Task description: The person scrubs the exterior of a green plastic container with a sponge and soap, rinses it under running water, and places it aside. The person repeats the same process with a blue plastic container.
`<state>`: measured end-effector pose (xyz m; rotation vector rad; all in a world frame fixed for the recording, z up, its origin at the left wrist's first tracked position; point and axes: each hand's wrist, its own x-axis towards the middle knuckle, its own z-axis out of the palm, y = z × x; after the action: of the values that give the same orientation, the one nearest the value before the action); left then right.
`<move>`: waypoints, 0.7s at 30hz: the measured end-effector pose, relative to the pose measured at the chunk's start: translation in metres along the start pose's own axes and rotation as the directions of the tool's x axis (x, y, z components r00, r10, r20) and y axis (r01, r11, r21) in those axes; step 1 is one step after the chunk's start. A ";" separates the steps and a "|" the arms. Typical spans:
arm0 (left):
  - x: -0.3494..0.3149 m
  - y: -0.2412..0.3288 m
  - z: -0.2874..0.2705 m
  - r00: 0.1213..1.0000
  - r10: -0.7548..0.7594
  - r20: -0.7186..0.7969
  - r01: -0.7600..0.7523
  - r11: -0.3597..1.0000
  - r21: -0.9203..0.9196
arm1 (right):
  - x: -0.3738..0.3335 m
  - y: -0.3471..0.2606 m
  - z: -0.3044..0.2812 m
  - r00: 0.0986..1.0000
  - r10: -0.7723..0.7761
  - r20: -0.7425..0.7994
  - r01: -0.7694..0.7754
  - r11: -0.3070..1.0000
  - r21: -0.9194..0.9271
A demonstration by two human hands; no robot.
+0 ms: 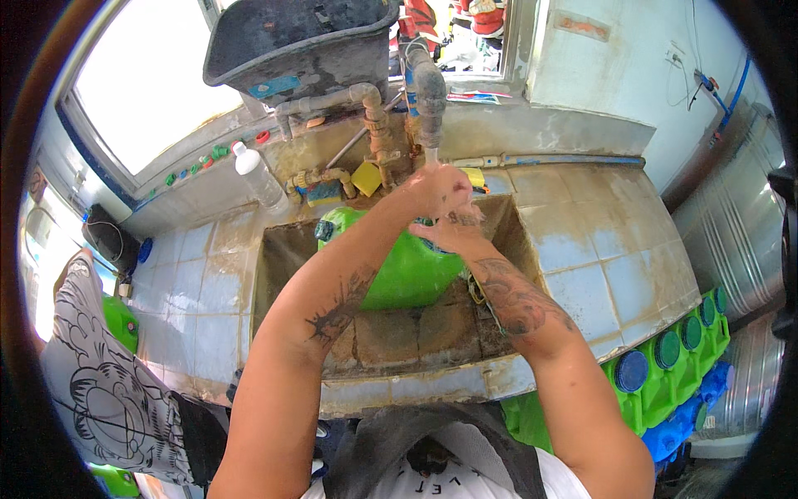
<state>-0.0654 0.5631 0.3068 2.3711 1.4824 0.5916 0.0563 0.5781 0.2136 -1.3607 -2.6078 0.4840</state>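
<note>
My left hand (442, 188) is under the grey tap (430, 104), with water running onto it. Its fingers look curled, and whatever they may hold is hidden. Just below and overlapping it is my right hand (455, 230), thumb pointing left; its other fingers are hidden or smeared by water. Both hands are above a bright green plastic jug (407, 274) standing in the tiled sink (399, 333). The jug has a dark cap (325, 229) at its left corner; my hands and forearms cover part of its top.
A clear plastic bottle (259, 176), yellow sponges (366, 179) and small coloured caps (219, 152) lie behind the sink. A black tub (299, 50) sits above the pipes. Several green jugs (657, 374) stand at right; a person in a printed shirt (108, 399) is at left.
</note>
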 end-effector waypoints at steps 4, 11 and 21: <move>0.001 0.011 -0.022 0.994 -0.089 0.058 0.089 0.996 0.000 | -0.018 0.033 -0.017 0.990 0.120 -0.067 -0.118 0.992 0.036; 0.006 -0.005 -0.043 0.941 -0.314 0.126 0.232 0.868 0.438 | -0.028 0.098 -0.005 0.983 0.117 -0.138 -0.078 0.962 0.263; -0.008 0.030 -0.067 0.991 -0.133 0.018 0.112 0.890 0.442 | -0.042 0.139 0.001 0.937 0.273 -0.218 -0.173 0.904 0.391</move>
<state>-0.0776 0.5442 0.3772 2.5590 1.8932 0.1735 0.1868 0.6179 0.1634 -1.4817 -2.0281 0.7219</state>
